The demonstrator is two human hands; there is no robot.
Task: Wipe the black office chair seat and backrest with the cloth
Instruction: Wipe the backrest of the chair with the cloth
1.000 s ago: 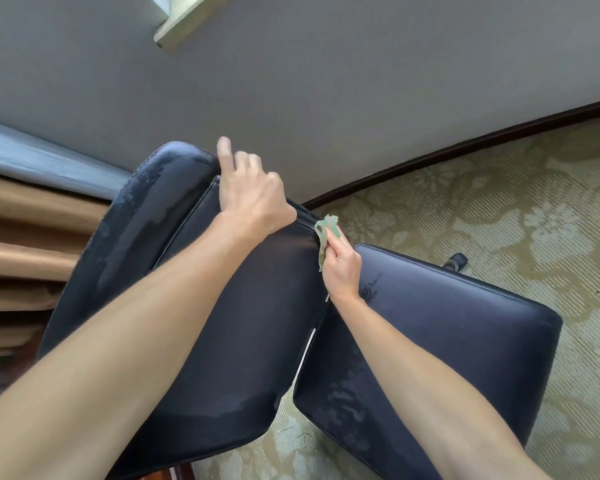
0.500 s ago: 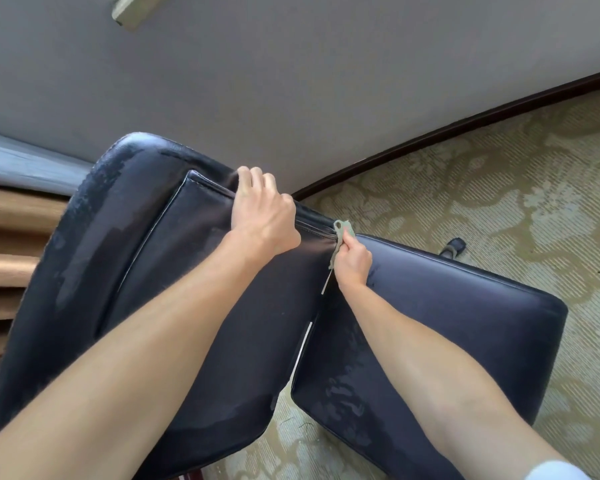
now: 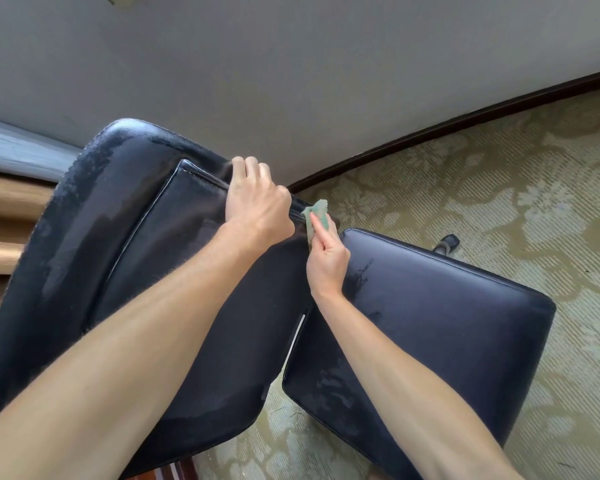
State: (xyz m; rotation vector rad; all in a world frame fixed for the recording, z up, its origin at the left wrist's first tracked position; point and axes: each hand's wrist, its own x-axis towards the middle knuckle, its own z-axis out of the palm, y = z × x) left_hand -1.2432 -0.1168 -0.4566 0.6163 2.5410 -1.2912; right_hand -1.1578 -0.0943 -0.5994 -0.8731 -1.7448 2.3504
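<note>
Carpet (image 3: pixel 499 174) with a pale floral pattern covers the floor, meeting a grey wall (image 3: pixel 291 64) along a dark baseboard (image 3: pixel 465 123). Black office chair takes up most of the view, backrest (image 3: pixel 118 237) on the left and seat (image 3: pixel 447 323) on the right, both showing damp-looking streaks. Left hand (image 3: pixel 257 209) is curled closed over the far side edge of the backrest, gripping it. Right hand (image 3: pixel 328 261) pinches a small green cloth (image 3: pixel 316 214) between the fingers, pressed right at the spot where backrest and seat meet, just beside the left hand.
</note>
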